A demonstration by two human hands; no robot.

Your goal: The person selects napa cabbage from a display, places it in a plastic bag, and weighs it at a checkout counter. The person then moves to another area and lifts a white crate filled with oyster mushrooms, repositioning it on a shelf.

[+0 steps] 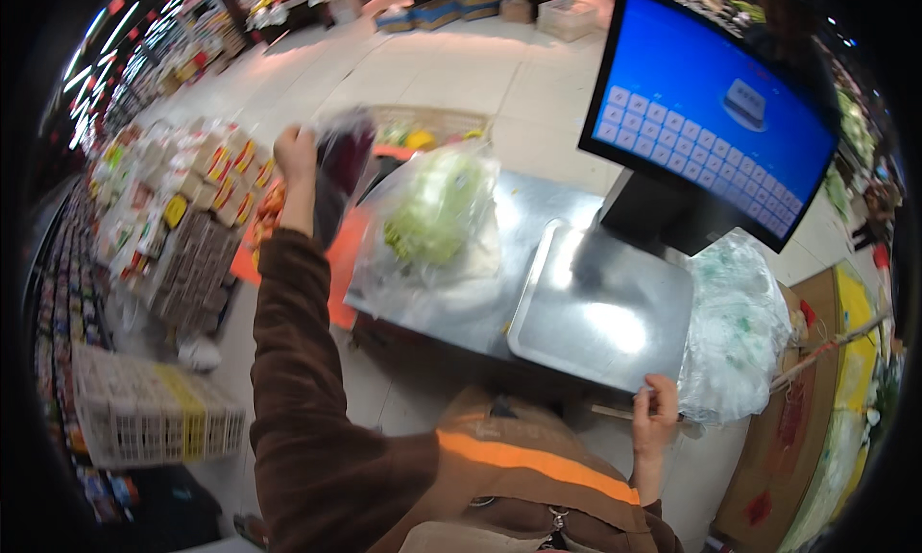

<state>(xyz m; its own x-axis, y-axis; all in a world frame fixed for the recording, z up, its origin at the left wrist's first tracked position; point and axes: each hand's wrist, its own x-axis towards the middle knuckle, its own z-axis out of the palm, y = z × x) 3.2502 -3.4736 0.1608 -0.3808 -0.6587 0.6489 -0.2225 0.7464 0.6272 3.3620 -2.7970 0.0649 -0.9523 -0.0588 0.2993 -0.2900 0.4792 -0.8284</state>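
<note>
My left hand (pixel 295 153), raised at the far left end of the steel counter (pixel 432 319), is closed on the top of a clear plastic bag (pixel 349 146). Dark purple produce shows inside it, too blurred to name. A leafy green vegetable, like lettuce, in a clear bag (pixel 439 207) lies on the counter to the right of that hand. My right hand (pixel 657 409) is at the near right corner of the scale's metal pan (pixel 598 301). Its fingers are loosely bent with nothing visible in them; contact with the pan is unclear. Only a shadow and reflections show on the pan.
Behind the pan stands a touchscreen (pixel 706 114) with rows of keys. Clear plastic bags (pixel 738 337) are heaped at its right, beside a cardboard sheet (pixel 771 423). At the left are stacked packaged goods (pixel 194 200) and a white plastic crate (pixel 158 409). A basket (pixel 432 117) stands beyond the counter.
</note>
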